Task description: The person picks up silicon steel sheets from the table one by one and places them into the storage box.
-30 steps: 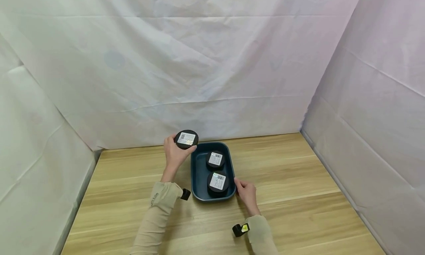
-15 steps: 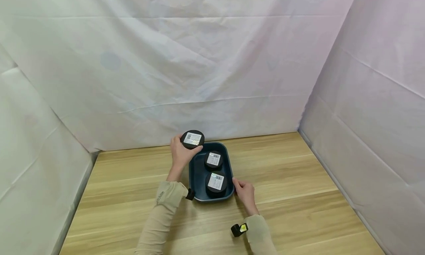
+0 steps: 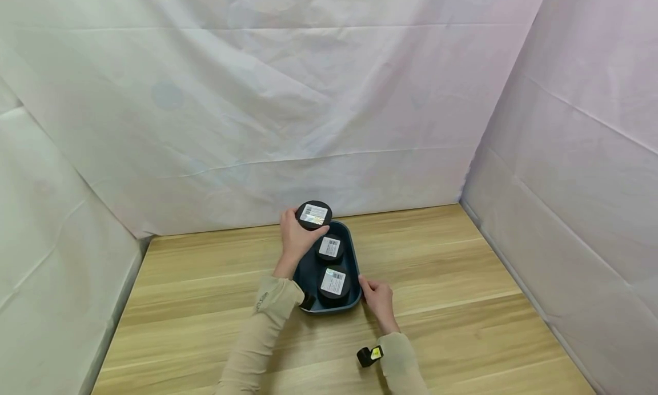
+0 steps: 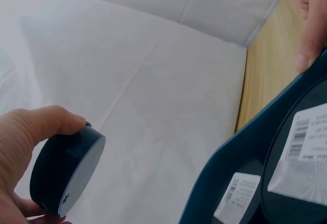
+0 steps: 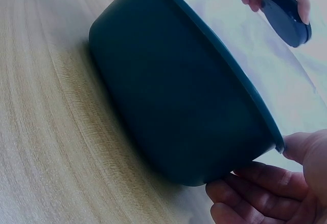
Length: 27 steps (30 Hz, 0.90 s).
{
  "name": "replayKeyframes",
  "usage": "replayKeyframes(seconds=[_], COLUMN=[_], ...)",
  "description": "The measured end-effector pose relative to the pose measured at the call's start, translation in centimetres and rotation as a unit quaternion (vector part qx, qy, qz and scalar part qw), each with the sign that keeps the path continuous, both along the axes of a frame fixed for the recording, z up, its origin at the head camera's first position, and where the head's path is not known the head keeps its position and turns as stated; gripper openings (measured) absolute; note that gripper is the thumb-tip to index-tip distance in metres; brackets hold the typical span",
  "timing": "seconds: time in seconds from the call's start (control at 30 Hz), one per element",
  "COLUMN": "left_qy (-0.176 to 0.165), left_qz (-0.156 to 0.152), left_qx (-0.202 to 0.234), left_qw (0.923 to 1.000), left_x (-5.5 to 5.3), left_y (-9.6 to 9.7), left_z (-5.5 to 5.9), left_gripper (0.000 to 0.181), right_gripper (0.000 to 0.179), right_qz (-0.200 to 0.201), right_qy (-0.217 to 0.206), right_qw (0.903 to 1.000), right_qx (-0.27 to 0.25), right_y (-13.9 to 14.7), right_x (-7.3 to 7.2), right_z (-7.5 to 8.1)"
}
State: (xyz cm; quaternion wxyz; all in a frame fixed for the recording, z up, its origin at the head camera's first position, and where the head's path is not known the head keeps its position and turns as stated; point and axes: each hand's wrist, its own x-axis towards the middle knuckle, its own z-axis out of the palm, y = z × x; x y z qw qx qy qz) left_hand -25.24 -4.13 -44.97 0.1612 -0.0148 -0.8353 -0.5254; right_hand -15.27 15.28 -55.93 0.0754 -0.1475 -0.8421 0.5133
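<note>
My left hand (image 3: 297, 235) grips a round black container (image 3: 315, 214) by its side, raised over the far end of a dark blue tray (image 3: 353, 255). A white barcode label covers its upper face; the left wrist view shows a pale underside. Inside the tray lie two similar black containers, a far one (image 3: 329, 248) and a near one (image 3: 333, 283), both label up. At the near right corner my right hand (image 3: 379, 301) holds the tray, thumb at the rim and fingers curled under against the outer wall, as the right wrist view shows. My left forearm hides part of the tray's left side.
The tray stands on a wood-grain table (image 3: 462, 303). White cloth (image 3: 319, 109) hangs behind the table's back edge, and more white sheeting rises along the left and right sides. A small black camera (image 3: 367, 357) sits by the right wrist.
My left hand has carried the black container rightward, from beside the tray's far left corner to over its far end. The right hand keeps its hold on the tray.
</note>
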Motion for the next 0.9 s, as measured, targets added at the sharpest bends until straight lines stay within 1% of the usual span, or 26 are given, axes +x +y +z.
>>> replayKeyframes(seconds=[0.13,0.33,0.5,0.7,0.77,0.83,0.87,0.9], left_qy=[0.000,-0.004,-0.005,-0.004,-0.002,0.001,0.002,0.003], left_qz=[-0.011,-0.023,-0.028,-0.030,-0.030,-0.029,-0.029,-0.029], left_qx=[-0.002,0.003,0.015,0.012,0.012,0.011,0.010,0.010], left_qw=[0.9999,0.9997,0.9995,0.9995,0.9995,0.9995,0.9995,0.9995], left_x=[0.0,0.2,0.3,0.0,0.0,-0.1,-0.1,-0.1], left_y=[1.0,1.9,2.5,3.1,3.2,3.2,3.3,3.3], left_z=[0.0,0.1,0.2,0.1,0.0,-0.1,-0.2,-0.3], left_gripper=[0.077,0.078,0.078,0.078,0.078,0.078,0.077,0.077], right_gripper=[0.043,0.042,0.041,0.041,0.042,0.044,0.046,0.047], right_qz=[0.000,0.007,0.010,0.005,0.007,0.013,0.016,0.022], right_qy=[-0.002,-0.011,-0.016,-0.018,-0.012,0.007,0.017,0.040], right_qw=[1.0000,0.9999,0.9998,0.9998,0.9999,0.9998,0.9996,0.9988], right_qx=[-0.003,-0.010,-0.006,-0.006,-0.009,-0.012,-0.015,-0.017], right_y=[0.0,0.0,0.0,0.0,0.0,0.1,0.1,0.2], right_x=[0.0,0.0,0.0,-0.1,-0.1,0.0,0.0,0.1], right_z=[0.1,0.1,0.0,-0.1,-0.1,-0.2,-0.2,-0.2])
